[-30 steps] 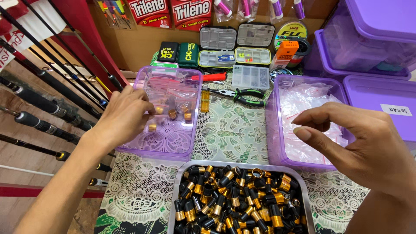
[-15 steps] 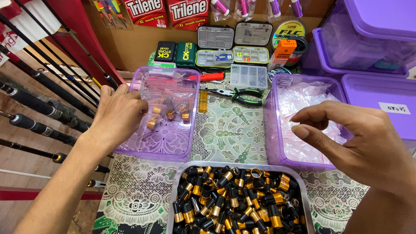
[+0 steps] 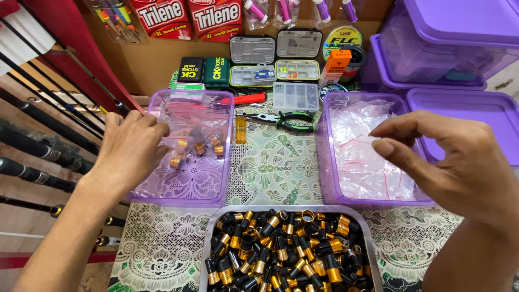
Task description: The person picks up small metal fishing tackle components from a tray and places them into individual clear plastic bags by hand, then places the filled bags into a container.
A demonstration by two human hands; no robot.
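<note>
left hand (image 3: pixel 132 148) laid palm down over the near-left part of the left purple tray (image 3: pixel 162 196), fingers curled together above small clear bags (image 3: pixel 197 141) with gold-and-black caps inside – whether anything is pinched underneath, cannot tell. right hand (image 3: pixel 454 162) raised above the right purple tray (image 3: pixel 327 157), thumb and forefinger bent toward each other with a gap between, nothing visibly held. inside that right tray, a heap of empty clear zip bags (image 3: pixel 359 154) with red strips. nearest the camera, between both trays, a metal pan (image 3: pixel 208 243) heaped with black-and-gold ring caps (image 3: pixel 281 249). on the patterned lace cloth (image 3: pixel 273 167) between the trays, an upright amber vial (image 3: pixel 240 130); just beyond it, green-handled pliers (image 3: pixel 284 120) and a small clear divided box (image 3: pixel 295 97). further back – tackle boxes (image 3: pixel 275 59) and line spools against a cardboard wall. fishing rods (image 3: pixel 38 135) lying well off to the left. stacked purple lidded tubs (image 3: pixel 459 48) at far right.
</note>
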